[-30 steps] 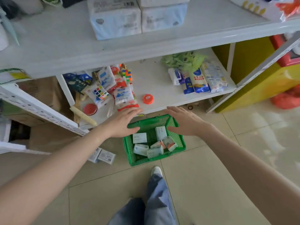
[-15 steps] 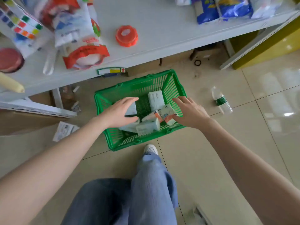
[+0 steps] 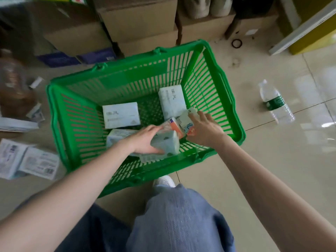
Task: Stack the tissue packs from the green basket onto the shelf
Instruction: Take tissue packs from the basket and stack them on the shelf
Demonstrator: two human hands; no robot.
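Early stage: the left hand (image 3: 145,140) grips one tissue pack (image 3: 164,144), the right hand (image 3: 203,130) another (image 3: 187,118) (several remain in the green basket (image 3: 60,113)).

We saw two bare forearms, with no sleeve reaching into view on either. The left hand (image 3: 145,140) and the right hand (image 3: 204,131) were bare too: no gloves, no rings, no watch or band at either wrist that we could make out. On the legs we saw trousers (image 3: 181,219) of a blue-grey, denim-like cloth with a fine woven texture, loose and creased over the knee; the other leg looked darker, being in shade. Past the trouser hem showed the toe of a white shoe (image 3: 164,180), its upper marked with small dots like mesh. Motion blur softened the fingers (image 3: 154,127) of the left hand.
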